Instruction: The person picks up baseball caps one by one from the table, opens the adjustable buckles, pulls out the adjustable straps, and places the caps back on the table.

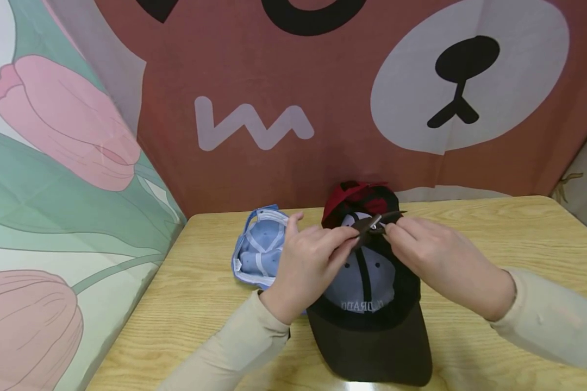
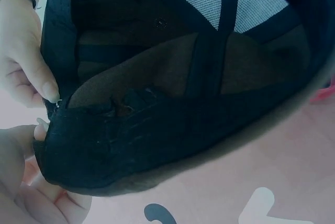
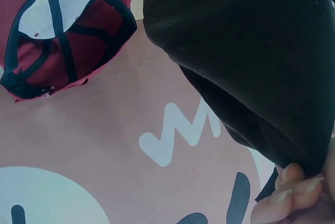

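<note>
A black cap (image 1: 372, 347) stands on the table with its brim toward the front and its grey-panelled inside facing up. At its back strap, my left hand (image 1: 310, 260) pinches one side near a small metal buckle (image 1: 375, 221). Thumb and fingers of my right hand (image 1: 437, 255) pinch the strap's other side, close to the left fingertips. The left wrist view shows the cap's dark inner band (image 2: 136, 135) between the fingers. In the right wrist view, the cap's dark outer cloth (image 3: 246, 51) hides part of the right hand (image 3: 298, 198).
A light blue cap (image 1: 261, 244) lies inside-up on the wooden table (image 1: 191, 326), left of the black one. Behind the black cap sits a red cap (image 1: 342, 198). A printed cloth (image 1: 274, 174) hangs along the table's back edge.
</note>
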The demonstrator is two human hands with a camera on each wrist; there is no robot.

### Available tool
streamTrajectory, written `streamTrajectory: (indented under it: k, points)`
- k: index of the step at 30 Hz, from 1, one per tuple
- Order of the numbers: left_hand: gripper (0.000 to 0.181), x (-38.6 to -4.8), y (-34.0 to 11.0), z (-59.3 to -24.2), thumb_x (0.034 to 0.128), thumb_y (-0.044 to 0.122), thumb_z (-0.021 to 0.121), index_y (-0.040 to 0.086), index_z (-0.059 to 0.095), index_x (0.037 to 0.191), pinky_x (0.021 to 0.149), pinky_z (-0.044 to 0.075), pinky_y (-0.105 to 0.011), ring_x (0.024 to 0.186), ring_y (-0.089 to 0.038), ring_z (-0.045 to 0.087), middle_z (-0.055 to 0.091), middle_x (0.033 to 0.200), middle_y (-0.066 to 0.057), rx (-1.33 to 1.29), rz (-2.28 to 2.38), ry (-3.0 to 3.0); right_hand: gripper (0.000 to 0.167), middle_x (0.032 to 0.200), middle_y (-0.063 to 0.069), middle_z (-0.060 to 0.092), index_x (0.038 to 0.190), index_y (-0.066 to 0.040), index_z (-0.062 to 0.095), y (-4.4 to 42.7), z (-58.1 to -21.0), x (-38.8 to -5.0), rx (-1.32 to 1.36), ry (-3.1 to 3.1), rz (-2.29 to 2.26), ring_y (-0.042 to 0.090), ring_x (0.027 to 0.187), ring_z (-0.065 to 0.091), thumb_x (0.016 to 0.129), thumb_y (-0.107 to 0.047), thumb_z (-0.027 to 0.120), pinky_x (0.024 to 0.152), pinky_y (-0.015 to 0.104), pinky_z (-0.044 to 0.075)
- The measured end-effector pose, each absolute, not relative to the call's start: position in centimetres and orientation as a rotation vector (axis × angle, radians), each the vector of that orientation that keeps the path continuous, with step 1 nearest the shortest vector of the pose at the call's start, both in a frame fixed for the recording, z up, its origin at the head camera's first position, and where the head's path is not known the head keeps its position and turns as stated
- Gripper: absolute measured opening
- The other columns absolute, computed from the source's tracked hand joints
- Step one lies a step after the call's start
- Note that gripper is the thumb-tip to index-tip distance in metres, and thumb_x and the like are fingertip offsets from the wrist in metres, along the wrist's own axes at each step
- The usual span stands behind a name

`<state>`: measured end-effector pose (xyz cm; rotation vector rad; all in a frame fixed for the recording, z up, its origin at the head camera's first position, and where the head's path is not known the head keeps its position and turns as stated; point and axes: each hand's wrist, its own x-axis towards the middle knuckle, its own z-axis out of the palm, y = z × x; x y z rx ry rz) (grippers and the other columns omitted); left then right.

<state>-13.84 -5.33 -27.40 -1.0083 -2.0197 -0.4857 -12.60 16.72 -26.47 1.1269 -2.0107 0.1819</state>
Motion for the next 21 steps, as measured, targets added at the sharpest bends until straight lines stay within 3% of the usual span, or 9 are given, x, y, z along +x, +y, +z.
streamTrajectory:
  k: [21]
  points:
    - [0.011,-14.8,-5.4,-26.9,0.0872,0.013,0.074,0.012,0.073,0.098,0.094,0.038,-0.053,0.068,-0.014,0.064,0.072,0.082,0.0,-0.972,-0.522,-1.98,0.035,0.071,0.007,0.039,0.088,0.002,0.049,16.5,-26.1,-14.1,1.109,-1.92,0.183,0.012,0.053,0.033,0.106,-0.015,0.024,0.041,0.023,0.03]
